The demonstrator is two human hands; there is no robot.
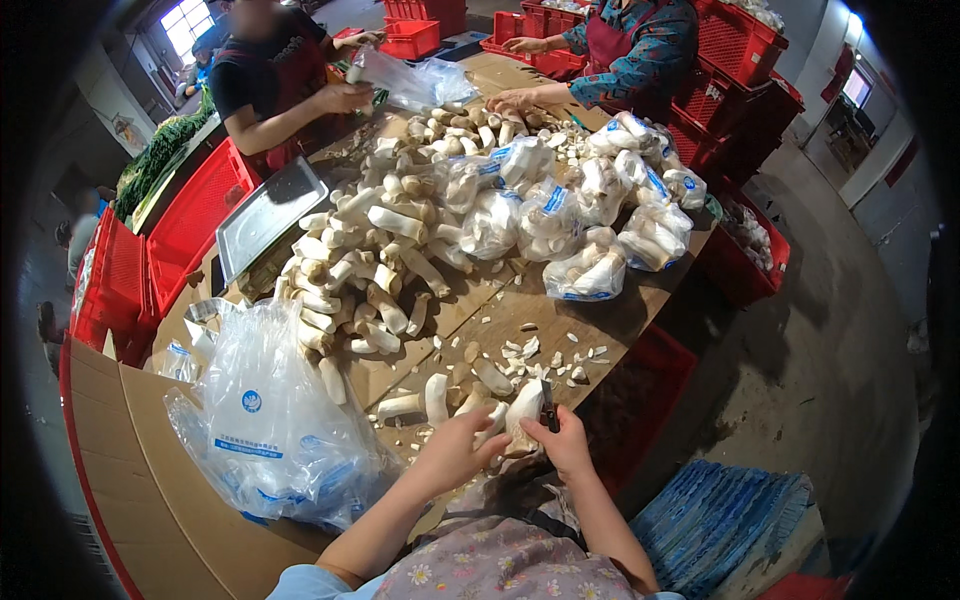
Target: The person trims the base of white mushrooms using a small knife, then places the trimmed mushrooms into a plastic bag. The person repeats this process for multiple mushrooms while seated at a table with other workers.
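Near the table's front edge my right hand (562, 442) is closed around a small dark knife (548, 402), which points away from me. Its thumb reaches against a large pale king oyster mushroom (524, 412) standing between my hands. My left hand (455, 452) is held to the left of that mushroom with fingers and thumb apart, close to a few more mushrooms; whether its fingertips touch one I cannot tell. A white mushroom (436, 399) stands just beyond the left hand. White trimmings (525, 348) are scattered past the knife.
A big heap of mushrooms (375, 250) covers the table's middle, with filled clear bags (590, 265) to its right. Empty plastic bags (270, 420) lie at left, near a metal tray (270, 220). Two co-workers stand across the table. Red crates (735, 45) are stacked at right.
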